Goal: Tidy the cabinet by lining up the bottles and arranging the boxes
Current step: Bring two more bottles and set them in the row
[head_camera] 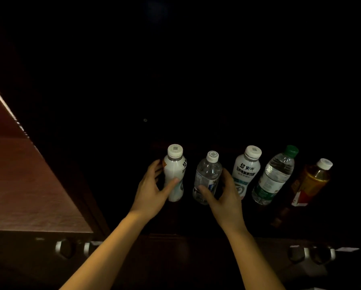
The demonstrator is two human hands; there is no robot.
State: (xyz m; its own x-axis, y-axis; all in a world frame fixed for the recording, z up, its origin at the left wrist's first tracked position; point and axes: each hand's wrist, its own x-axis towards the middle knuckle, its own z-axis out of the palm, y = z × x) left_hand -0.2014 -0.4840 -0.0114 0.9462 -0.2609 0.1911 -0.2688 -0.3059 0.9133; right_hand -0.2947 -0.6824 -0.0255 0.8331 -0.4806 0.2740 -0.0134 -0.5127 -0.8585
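Several bottles stand in a row inside a dark cabinet. My left hand [152, 191] wraps around the leftmost white bottle [175, 170] with a white cap. My right hand [223, 195] grips a clear water bottle [207, 174] with a white cap beside it. To the right stand another white bottle [246, 170] with black print, a clear bottle with a green cap [274, 176], and an amber tea bottle [310, 181] with a red label. No boxes are visible; the cabinet interior is too dark to see further.
An open reddish-brown cabinet door [24, 181] angles out on the left. Metal hinges [64, 248] sit at the lower left and metal hinges [309, 254] at the lower right along the cabinet's front edge.
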